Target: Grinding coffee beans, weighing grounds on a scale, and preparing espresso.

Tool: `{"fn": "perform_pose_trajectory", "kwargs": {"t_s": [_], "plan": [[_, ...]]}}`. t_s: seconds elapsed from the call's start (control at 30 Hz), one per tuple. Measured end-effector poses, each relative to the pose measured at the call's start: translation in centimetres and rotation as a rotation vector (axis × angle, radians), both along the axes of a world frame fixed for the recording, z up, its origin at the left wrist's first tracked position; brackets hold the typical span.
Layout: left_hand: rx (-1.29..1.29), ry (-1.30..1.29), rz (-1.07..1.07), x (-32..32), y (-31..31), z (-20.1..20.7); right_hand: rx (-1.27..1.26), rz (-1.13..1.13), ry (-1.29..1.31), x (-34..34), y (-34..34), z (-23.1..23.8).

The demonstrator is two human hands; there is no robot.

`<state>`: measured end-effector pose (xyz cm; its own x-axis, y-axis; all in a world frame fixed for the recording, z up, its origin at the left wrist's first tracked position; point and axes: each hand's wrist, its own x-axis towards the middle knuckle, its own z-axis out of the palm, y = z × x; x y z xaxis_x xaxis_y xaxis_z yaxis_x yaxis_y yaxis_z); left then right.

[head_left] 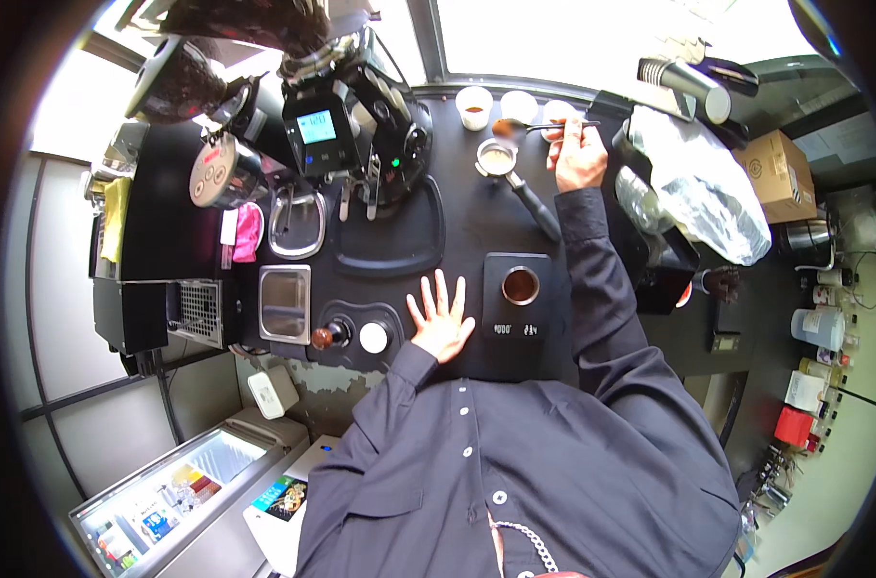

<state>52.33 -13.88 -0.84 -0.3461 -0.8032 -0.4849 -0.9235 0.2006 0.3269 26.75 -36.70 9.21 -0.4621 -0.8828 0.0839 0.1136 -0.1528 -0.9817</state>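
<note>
My right hand (579,159) is closed around a thin dark-handled tool (544,126) with a blurred brown head; whether that is a brush or a loaded spoon I cannot tell. Its head hovers just above a portafilter (496,159), whose basket looks pale inside and whose black handle points toward me. White cups (473,108) stand in a row behind it, one partly covered by my right hand. Palm down and fingers spread, my left hand (442,321) rests on the black counter. To its right, a round cup with a brown inside (521,285) sits on a black scale (500,326).
A coffee grinder (324,130) with a lit screen stands at the back left over a black tray (390,260). A tamper (332,334) and a white round piece (373,337) sit on a mat left of my hand. A clear plastic bag (698,183) lies right of my right arm.
</note>
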Motion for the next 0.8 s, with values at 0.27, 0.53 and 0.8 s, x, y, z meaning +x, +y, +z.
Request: {"fn": "perform_pose_trajectory", "kwargs": {"t_s": [0.27,0.53,0.8], "plan": [[0.09,-0.031,0.022,-0.4,-0.8,0.8,0.095,-0.188,0.431,3.9,-11.3,-3.4],[0.08,-0.023,0.023,-0.5,-0.2,0.8,-0.159,0.048,1.143,4.1,-9.6,-4.1],[-0.107,-0.057,-0.017,-0.7,0.5,-0.4,-0.316,0.032,0.422,1.1,-0.4,3.0]]}}
